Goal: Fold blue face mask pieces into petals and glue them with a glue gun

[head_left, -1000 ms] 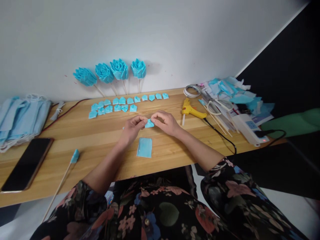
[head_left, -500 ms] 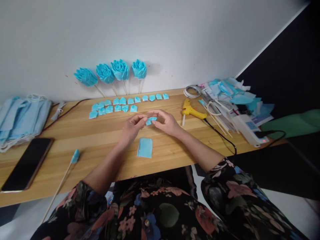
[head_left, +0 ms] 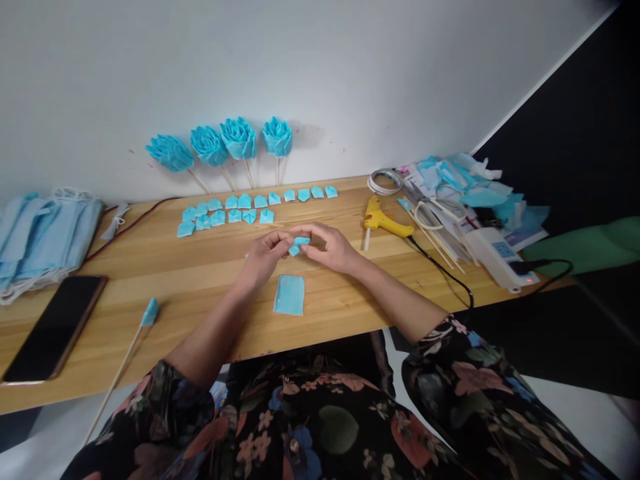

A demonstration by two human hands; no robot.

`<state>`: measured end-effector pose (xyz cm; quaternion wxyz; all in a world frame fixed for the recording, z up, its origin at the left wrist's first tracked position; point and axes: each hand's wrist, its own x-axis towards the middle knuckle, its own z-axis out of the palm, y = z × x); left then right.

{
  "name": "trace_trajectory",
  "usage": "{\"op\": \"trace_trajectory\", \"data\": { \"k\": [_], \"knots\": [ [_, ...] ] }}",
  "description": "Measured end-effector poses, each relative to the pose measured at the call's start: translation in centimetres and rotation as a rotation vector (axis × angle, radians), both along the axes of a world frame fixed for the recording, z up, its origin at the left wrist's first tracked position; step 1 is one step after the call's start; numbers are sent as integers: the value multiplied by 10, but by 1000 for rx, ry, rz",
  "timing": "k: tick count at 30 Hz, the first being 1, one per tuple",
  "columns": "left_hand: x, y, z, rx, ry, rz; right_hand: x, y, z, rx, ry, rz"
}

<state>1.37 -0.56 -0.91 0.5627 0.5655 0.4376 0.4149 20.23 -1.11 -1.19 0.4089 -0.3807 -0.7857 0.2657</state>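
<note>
Between my two hands is a small folded piece of blue fabric (head_left: 299, 245), pinched from both sides above the table. My left hand (head_left: 267, 255) closes thumb and fingers on its left end. My right hand (head_left: 330, 248) grips the right end, with its fingers curled over the top. Just below them a flat blue fabric rectangle (head_left: 289, 295) lies on the wood. Beyond my hands, several folded blue petals (head_left: 235, 215) are laid out in rows. A stick with a blue tip (head_left: 151, 312) rests to the left, over the table's front edge.
Several blue fabric flowers (head_left: 239, 139) on sticks lean on the wall. Face masks (head_left: 45, 233) and a phone (head_left: 55, 328) lie left. On the right are a yellow glue gun (head_left: 385, 220), a tape roll (head_left: 385, 182), scissors (head_left: 429, 216), a power strip (head_left: 503, 259) and fabric scraps (head_left: 480, 190).
The blue piece between my fingers has changed shape, with a pointed part now hanging lower. Both hands stay in nearly the same spot; the view has shifted very slightly.
</note>
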Motion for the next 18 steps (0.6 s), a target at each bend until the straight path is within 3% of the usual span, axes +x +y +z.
{"op": "trace_trajectory", "data": {
  "k": [5, 11, 18],
  "knots": [
    [1, -2, 4, 39, 27, 29, 3, 1, 0, -132, 91, 0],
    [1, -3, 3, 84, 39, 40, 1, 4, -2, -71, 34, -94],
    [2, -2, 1, 74, 81, 18, 0, 3, 0, -82, 41, -69]
  ]
}}
